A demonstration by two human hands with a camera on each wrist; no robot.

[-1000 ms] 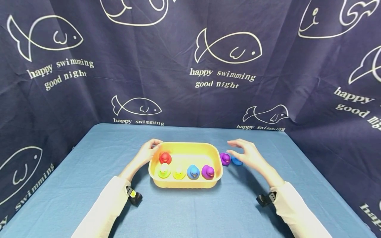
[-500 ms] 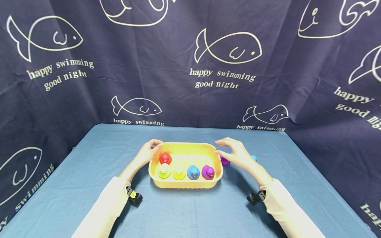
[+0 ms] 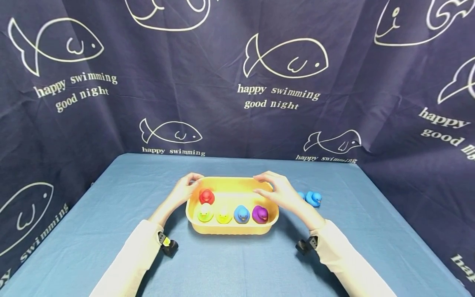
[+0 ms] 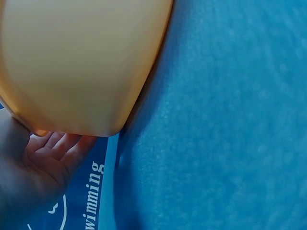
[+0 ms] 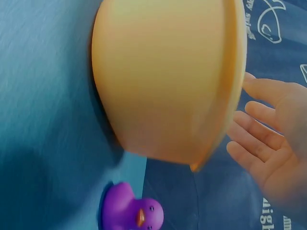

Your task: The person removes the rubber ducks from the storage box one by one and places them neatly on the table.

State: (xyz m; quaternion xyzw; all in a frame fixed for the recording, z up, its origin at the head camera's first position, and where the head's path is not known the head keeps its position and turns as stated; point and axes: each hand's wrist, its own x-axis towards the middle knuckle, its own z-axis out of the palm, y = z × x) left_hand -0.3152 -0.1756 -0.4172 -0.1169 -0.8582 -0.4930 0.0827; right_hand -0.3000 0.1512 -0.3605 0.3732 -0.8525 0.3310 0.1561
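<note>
Head view: a yellow tub (image 3: 231, 229) is parked on the blue table (image 3: 237, 268), with a fish-print curtain (image 3: 211, 95) hung behind it. Five ducks are held in the tub: the red duck (image 3: 206, 196) toward its far left, then the lime duck (image 3: 205, 213), yellow duck (image 3: 224, 215), blue duck (image 3: 242, 214) and purple duck (image 3: 260, 215) lined up along its near wall. The tub's far left corner is gripped by the left hand (image 3: 184, 187). The right hand (image 3: 279, 189) is held over the tub's right end, thumb and fingers apart. Right of the tub, a second blue duck (image 3: 313, 199) is seen whole, a third blue duck (image 3: 301, 195) only partly.

Left wrist: the left fingers are half hidden behind the tub's rim.

Right wrist: the fingers are stretched out by the tub's rim; contact can't be told. Another purple duck (image 5: 125, 211) is seen near the tub, cut off by the frame edge.
</note>
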